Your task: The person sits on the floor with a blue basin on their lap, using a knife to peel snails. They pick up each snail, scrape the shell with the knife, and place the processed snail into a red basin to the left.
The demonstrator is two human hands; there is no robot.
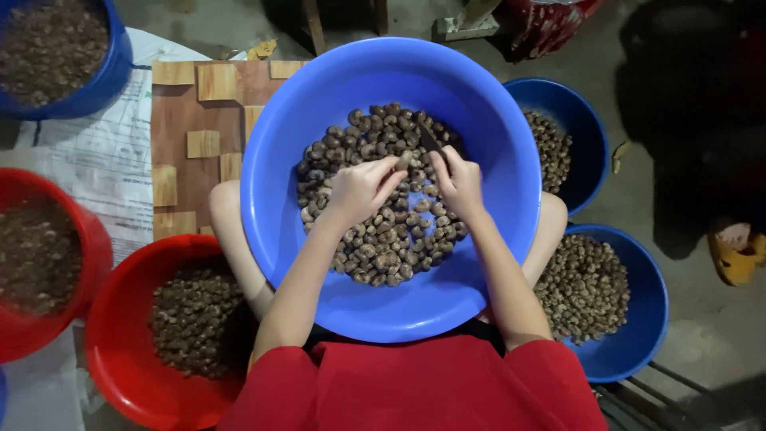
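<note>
A big blue basin [495, 152] rests on my lap, filled with several brown cashew nuts [383, 239]. Over the pile, my left hand [361, 188] pinches one pale nut [405, 160] between its fingertips. My right hand [458, 182] grips a small dark knife [431, 142], its blade pointing up and left, close to that nut. The two hands nearly touch above the middle of the basin.
Two red basins [120, 351] [94, 247] of nuts stand at my left and a blue one [112, 72] at the top left. Two more blue bowls [586, 136] [646, 311] of nuts sit at my right. A wood-patterned mat [183, 128] lies behind the basin, and a yellow sandal [738, 251] is at the far right.
</note>
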